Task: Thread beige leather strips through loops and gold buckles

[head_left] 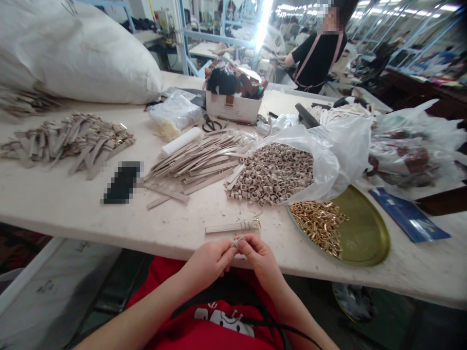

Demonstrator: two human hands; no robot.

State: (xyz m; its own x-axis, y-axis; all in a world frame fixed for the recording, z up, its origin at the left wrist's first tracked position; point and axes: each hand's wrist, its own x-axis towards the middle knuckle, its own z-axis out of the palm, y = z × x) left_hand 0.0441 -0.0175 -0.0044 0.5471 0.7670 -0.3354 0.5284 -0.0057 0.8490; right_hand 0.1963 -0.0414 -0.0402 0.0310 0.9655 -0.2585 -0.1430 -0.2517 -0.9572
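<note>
My left hand (209,260) and my right hand (259,256) meet at the table's near edge, fingers pinched together on a small beige loop piece (238,241). Just beyond them a beige strap with a gold buckle (233,226) lies flat on the table. A heap of small beige loops (272,172) spills from a clear plastic bag (339,146) ahead of my right hand. A round gold tray (365,233) with gold buckles (321,226) sits to the right. A pile of plain beige straps (199,163) lies ahead of my left hand.
Finished straps with buckles (69,141) lie at the left, behind them a big white sack (73,48). A white box of scraps (233,104), scissors (211,125), more plastic bags (412,141) and a blue booklet (408,214) are on the table. A person in black (317,53) works beyond.
</note>
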